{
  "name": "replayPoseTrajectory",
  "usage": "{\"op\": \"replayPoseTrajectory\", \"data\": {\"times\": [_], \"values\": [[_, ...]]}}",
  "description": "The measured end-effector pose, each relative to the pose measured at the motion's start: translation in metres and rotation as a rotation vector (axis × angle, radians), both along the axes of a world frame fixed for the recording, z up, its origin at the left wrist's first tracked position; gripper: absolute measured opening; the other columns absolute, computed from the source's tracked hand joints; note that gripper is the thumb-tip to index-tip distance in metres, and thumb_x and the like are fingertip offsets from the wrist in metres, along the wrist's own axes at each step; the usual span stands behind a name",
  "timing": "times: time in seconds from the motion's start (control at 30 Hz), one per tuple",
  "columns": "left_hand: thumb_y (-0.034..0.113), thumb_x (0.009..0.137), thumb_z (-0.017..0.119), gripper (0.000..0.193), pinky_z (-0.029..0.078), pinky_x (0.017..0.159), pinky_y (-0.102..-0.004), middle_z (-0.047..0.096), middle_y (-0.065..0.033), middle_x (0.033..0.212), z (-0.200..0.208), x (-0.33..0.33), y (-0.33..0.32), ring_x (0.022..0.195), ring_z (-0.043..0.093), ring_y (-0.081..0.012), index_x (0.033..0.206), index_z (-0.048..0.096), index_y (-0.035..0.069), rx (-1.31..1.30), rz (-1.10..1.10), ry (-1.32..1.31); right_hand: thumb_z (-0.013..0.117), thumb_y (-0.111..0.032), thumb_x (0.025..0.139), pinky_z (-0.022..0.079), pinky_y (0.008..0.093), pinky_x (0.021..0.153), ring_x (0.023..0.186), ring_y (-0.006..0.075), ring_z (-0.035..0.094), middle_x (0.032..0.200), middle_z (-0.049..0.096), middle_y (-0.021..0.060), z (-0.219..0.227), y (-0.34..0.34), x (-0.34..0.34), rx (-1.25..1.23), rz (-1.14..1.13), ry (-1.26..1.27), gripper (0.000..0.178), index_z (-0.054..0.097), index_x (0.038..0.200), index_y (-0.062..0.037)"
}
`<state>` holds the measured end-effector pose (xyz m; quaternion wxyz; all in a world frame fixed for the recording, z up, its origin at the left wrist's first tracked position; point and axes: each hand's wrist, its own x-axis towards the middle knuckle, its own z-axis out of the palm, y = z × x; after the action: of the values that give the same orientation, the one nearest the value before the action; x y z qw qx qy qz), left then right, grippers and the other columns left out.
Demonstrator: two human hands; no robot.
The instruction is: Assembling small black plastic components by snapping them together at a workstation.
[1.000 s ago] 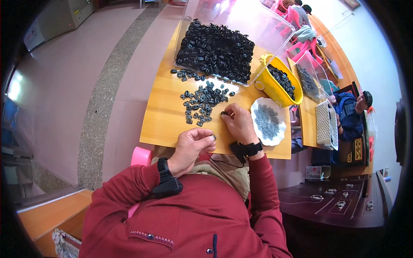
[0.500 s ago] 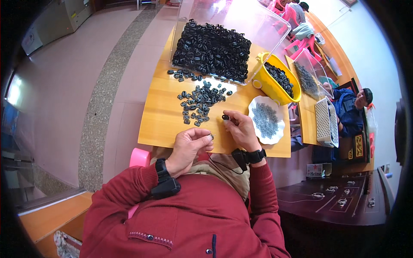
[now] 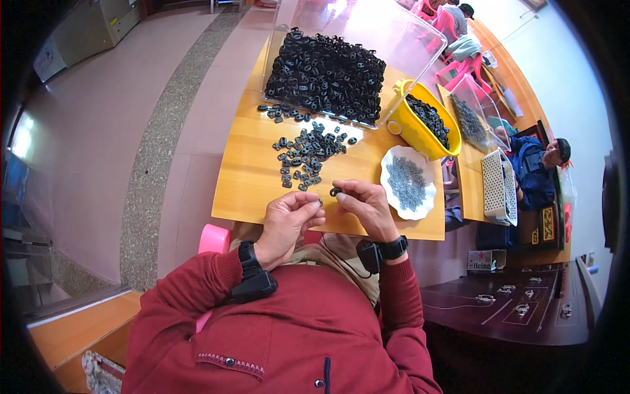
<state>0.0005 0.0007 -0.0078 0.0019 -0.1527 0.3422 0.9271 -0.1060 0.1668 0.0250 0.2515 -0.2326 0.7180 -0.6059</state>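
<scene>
My right hand (image 3: 369, 209) pinches a small black oval plastic piece (image 3: 335, 192) between thumb and fingertips, just above the table's near edge. Close on its left, my left hand (image 3: 289, 221) is closed in a pinch too; whatever sits at its fingertips is too small to name. The two hands are apart by a small gap. Beyond them lies a loose pile of black two-hole plastic pieces (image 3: 308, 154) on the wooden table (image 3: 246, 190). To the right of my right hand, a white scalloped plate (image 3: 427, 203) holds many tiny clear grey bits.
A clear plastic bin (image 3: 410, 49) on its side holds a heap of black pieces (image 3: 325, 75) at the far side. Right of it stands a yellow basket (image 3: 410, 128) of black pieces. A person (image 3: 535, 167) sits at another table beside a white perforated basket (image 3: 499, 187).
My right hand has moved slightly left and down, bringing the black piece closer to my left hand. My left hand stays nearly in place, still pinching.
</scene>
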Motion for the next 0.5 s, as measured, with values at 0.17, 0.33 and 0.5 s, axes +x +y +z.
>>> {"op": "replayPoseTrajectory", "data": {"times": [0.17, 0.33, 0.5], "values": [[0.004, 0.09, 0.06, 0.018, 0.055, 0.074, -0.0253, 0.063, -0.007, 0.091, 0.004, -0.001, 0.001, 0.081, 0.063, -0.0134, 0.107, 0.058, -0.002, -0.021, 0.065, -0.017, 0.061, -0.005, 0.089, 0.05, 0.0211, 0.069, 0.079, 0.0075, 0.06, 0.096, 0.066, 0.0039, 0.006, -0.002, 0.018, -0.038, 0.024, -0.113, 0.027, 0.062, 0.115, 0.0018], [0.001, 0.087, 0.064, 0.024, 0.055, 0.075, -0.0245, 0.064, -0.0085, 0.092, 0.005, 0.0, 0.002, 0.081, 0.064, -0.0133, 0.109, 0.057, -0.002, -0.122, 0.044, 0.034, 0.062, -0.003, 0.088, 0.055, 0.0257, 0.068, 0.078, 0.0119, 0.063, 0.093, 0.065, 0.0069, -0.001, -0.006, 0.025, -0.071, 0.022, -0.169, 0.027, 0.061, 0.113, 0.0046], [-0.001, 0.086, 0.064, 0.024, 0.055, 0.075, -0.024, 0.064, -0.0089, 0.093, 0.001, 0.0, 0.0, 0.08, 0.064, -0.0132, 0.109, 0.057, -0.002, -0.127, 0.077, 0.026, 0.064, -0.004, 0.088, 0.052, 0.0218, 0.065, 0.075, 0.008, 0.061, 0.091, 0.066, 0.0045, -0.005, -0.004, 0.025, -0.165, -0.006, -0.282, 0.021, 0.061, 0.108, 0.0025]]}}
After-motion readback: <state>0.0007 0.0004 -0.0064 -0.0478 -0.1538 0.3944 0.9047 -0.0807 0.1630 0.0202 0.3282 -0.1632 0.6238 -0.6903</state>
